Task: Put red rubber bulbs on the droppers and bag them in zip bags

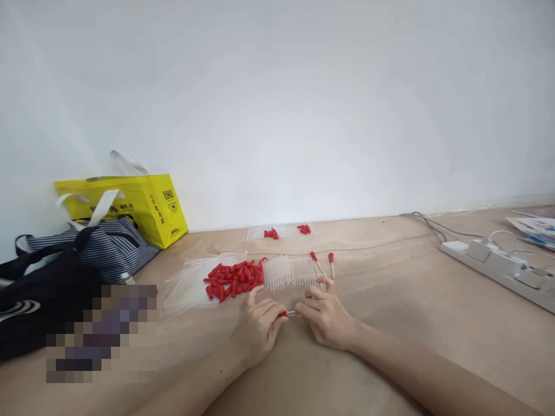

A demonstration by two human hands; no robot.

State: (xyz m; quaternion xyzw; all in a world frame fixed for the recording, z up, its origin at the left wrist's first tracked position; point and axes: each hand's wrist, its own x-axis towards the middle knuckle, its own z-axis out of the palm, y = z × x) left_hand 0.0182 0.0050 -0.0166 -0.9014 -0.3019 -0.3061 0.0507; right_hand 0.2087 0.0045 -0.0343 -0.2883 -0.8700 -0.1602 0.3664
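My left hand pinches a red rubber dropper bulb between thumb and finger. From the right, my right hand grips a thin clear dropper tube; its end meets the bulb, but how deep it sits I cannot tell. Just beyond the hands lies a row of clear dropper tubes, side by side. A heap of loose red bulbs is left of that row, partly on a clear plastic bag. Two droppers with red bulbs on, one farther right, lie past my right hand.
Near the wall, another clear bag holds red bulbs and tubes. A yellow bag, a striped bag and a black bag stand at left. A white power strip with plugs and cables lies at right, papers beyond it.
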